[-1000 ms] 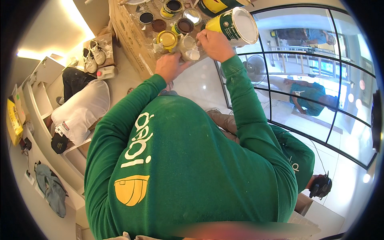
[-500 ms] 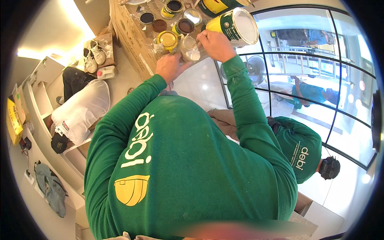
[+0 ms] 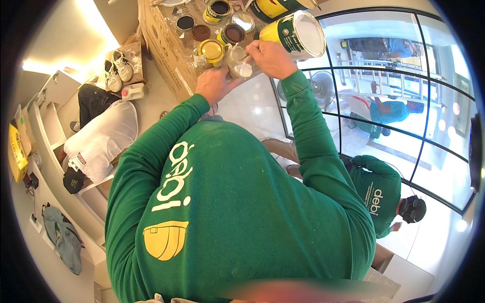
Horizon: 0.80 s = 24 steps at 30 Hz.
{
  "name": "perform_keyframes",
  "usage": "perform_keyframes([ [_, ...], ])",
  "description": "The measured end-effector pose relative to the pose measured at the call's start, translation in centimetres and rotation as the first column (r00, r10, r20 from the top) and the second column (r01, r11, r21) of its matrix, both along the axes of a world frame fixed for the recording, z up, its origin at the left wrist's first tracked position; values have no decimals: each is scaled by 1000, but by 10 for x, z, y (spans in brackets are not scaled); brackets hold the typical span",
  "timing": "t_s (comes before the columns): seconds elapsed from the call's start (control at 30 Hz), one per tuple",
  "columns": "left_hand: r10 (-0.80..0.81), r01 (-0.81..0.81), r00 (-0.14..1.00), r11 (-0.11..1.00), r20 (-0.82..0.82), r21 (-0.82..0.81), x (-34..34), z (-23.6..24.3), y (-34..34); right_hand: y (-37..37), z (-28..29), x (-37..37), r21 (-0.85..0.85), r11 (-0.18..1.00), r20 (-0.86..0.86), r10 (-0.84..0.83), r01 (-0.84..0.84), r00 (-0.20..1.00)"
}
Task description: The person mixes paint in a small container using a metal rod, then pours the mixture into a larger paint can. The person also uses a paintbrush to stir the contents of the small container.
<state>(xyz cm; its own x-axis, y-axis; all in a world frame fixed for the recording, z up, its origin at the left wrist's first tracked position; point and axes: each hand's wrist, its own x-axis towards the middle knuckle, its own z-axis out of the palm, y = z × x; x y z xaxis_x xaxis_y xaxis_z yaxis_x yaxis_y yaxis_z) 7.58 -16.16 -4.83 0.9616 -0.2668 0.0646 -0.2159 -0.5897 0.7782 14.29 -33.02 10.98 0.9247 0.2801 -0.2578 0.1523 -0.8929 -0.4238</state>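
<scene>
A pale, see-through cup smeared with whitish paint stands at the near edge of a cardboard-covered work surface. My left hand curls its thumb and fingers around the cup's lower left side. Over the cup's right rim, my right hand is pinched closed; whatever its fingertips hold is too small to make out. Beside the cup are a small yellow-lidded can and an open tin of dark brown paint. A large can with a white top lies tilted just beyond my right hand.
More dark-filled tins and a shiny round lid share the surface. At left, a person in a white shirt bends by open drawers, near white shoes. A person in green is at right, beside a black-framed glass wall.
My right hand has shifted slightly left over the cup, while my left hand stays put. The person in green at right has moved, showing a hand; people beyond the glass have shifted too.
</scene>
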Motion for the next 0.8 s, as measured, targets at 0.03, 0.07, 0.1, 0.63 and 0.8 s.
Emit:
perform_keyframes([
  [0.03,0,0,1000,1000,-4,-6,0,0,0,0,-1,0,71,997,44,2,-6,999],
  [0.07,4,-4,1000,1000,-3,-13,0,0,-1,0,-2,1,130,991,74,-24,14,997],
  [0.1,4,-4,1000,1000,-5,-25,0,0,-1,0,-3,1,200,980,106,-35,13,994],
  [0.63,16,-16,1000,1000,-7,-7,-1,4,-1,-5,-8,2,86,995,112,-64,55,992],
  [0.8,2,-2,1000,1000,8,3,1,2,0,-7,-10,3,148,989,84,-23,10,996],
])
